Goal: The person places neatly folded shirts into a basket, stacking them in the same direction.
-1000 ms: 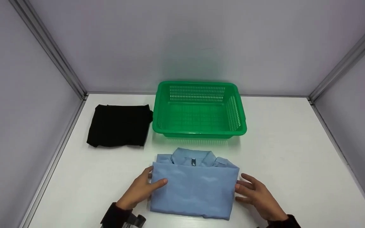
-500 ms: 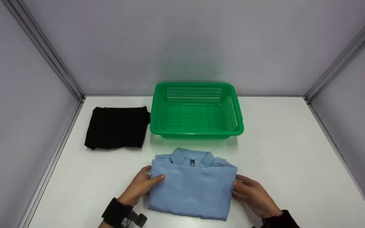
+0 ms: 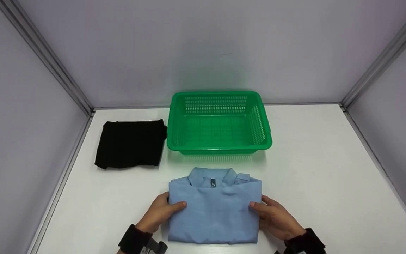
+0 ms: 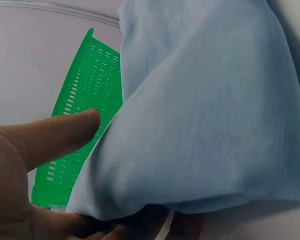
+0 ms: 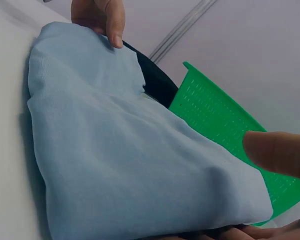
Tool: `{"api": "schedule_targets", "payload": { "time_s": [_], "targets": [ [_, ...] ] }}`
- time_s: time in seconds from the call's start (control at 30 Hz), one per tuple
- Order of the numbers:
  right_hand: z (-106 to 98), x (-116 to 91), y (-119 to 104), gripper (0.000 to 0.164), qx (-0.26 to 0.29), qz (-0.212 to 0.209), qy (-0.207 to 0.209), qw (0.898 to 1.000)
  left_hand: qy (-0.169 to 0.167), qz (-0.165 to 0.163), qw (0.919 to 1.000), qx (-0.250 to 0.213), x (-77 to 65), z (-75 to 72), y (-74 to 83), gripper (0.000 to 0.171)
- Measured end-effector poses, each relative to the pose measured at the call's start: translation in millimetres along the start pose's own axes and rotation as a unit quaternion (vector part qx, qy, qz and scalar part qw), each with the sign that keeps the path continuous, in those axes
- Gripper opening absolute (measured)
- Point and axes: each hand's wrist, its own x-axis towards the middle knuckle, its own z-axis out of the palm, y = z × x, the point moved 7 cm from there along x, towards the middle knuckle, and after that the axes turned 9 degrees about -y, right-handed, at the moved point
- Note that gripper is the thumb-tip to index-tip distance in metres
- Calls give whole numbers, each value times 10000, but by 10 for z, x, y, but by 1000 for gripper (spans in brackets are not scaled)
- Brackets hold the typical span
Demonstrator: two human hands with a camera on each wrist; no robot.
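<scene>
A folded light blue shirt (image 3: 213, 215) lies in front of me in the head view, its collar and a small dark tag (image 3: 213, 182) facing the basket. My left hand (image 3: 159, 213) grips the left side, thumb on top and fingers tucked beneath. On the opposite side my right hand (image 3: 277, 218) holds the edge the same way. Seen from the left wrist, fingers (image 4: 115, 232) reach under the cloth (image 4: 205, 125). The right wrist view shows fingers (image 5: 245, 232) below the shirt's near edge, and the thumb (image 5: 275, 152) above it.
Behind the shirt stands a green plastic basket (image 3: 220, 148) with slotted walls and nothing inside. A folded black garment (image 3: 130, 143) lies left of it, close to its side. Grey-white panels (image 3: 206, 46) enclose the white table (image 3: 312, 169) at the back and both sides.
My right hand has moved inward from the shirt's edge, its thumb now over the top with fingers underneath. The shirt has straightened and its right side has shifted slightly left.
</scene>
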Motion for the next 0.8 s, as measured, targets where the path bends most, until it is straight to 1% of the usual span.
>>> {"api": "schedule_targets", "payload": {
  "time_s": [0.17, 0.3, 0.37, 0.57, 0.8],
  "targets": [
    [144, 64, 52, 94, -55, -68, -272, 9996, -66, 152, 9997, -194, 2, 39, 19, 82],
    [201, 88, 67, 96, -69, -150, -272, 9995, -153, 277, 9989, -356, 6, 56, 21, 84],
    [210, 91, 61, 96, -154, -210, -254, 9993, -179, 331, 9986, -381, 10, 58, 27, 84],
    [197, 86, 28, 95, -504, -346, -166, 9980, -121, 312, 9989, -323, 1, 49, 27, 81],
    [188, 65, -47, 92, -653, -482, -239, 9964, -103, 465, 9966, -676, -34, 32, 93, 82]
  ]
}}
